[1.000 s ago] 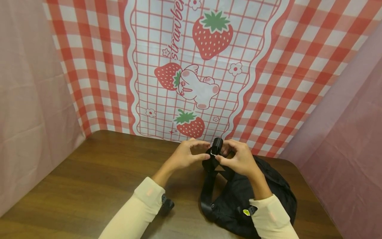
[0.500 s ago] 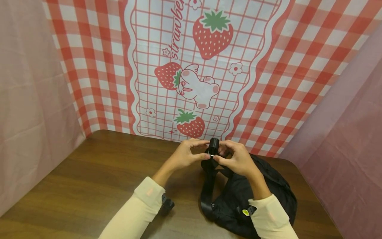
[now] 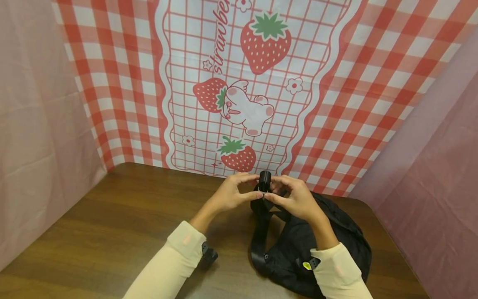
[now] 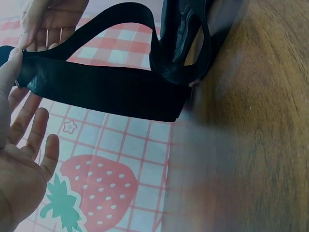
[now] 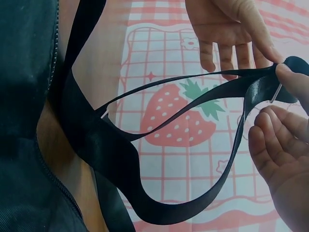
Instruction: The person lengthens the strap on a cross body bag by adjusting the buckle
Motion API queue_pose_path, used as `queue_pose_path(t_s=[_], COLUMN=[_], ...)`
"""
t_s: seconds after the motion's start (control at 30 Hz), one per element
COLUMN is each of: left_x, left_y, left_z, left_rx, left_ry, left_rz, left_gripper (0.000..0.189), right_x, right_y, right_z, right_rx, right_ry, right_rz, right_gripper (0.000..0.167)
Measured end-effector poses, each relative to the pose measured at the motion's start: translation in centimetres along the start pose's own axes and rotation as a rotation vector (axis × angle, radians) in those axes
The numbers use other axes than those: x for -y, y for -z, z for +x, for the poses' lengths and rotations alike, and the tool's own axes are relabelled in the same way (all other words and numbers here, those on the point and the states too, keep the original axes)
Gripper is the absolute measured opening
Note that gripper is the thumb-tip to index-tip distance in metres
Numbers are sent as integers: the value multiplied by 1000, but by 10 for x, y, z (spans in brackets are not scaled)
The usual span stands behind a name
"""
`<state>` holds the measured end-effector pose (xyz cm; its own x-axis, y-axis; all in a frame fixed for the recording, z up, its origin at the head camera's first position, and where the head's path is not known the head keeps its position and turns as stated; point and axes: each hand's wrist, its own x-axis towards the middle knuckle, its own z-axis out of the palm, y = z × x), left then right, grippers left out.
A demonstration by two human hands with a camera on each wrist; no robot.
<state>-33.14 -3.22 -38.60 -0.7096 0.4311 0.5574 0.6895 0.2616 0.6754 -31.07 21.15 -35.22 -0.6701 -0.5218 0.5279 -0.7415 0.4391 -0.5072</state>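
A black strap rises between both hands, with a thin metal slider buckle on it. In the head view my left hand comes from the left and pinches the strap by the buckle, thumb in front. My right hand pinches the same spot from the right, the two thumb tips nearly meeting. The strap's webbing runs from the fingers in the left wrist view and hangs in loops in the right wrist view. It belongs to a black bag lying on the table beneath my right forearm.
The brown wooden table ends at a hanging red-and-white checked cloth printed with strawberries. Pink curtains stand along both sides. A black wrist camera sits under the left cuff.
The looped strap end and its buckle have shifted slightly left and turned more upright between the fingers. My right thumb has moved left toward the left thumb. The bag's body has stayed put.
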Motion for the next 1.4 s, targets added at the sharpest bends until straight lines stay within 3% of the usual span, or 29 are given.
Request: queue_pose_path(t_s=[0.4, 0.87, 1.4], left_x=[1, 1, 3], left_y=[1, 2, 7], left_z=[1, 3, 3], left_rx=[-35, -82, -100], left_ry=[13, 18, 6], left_rz=[-3, 32, 36], left_gripper=[55, 54, 53], right_x=[0, 1, -5], right_y=[-6, -8, -5], right_z=[1, 2, 0], right_rx=[-27, -4, 13], right_ry=[74, 122, 77], right_rz=[-184, -195, -206], right_gripper=[26, 12, 15])
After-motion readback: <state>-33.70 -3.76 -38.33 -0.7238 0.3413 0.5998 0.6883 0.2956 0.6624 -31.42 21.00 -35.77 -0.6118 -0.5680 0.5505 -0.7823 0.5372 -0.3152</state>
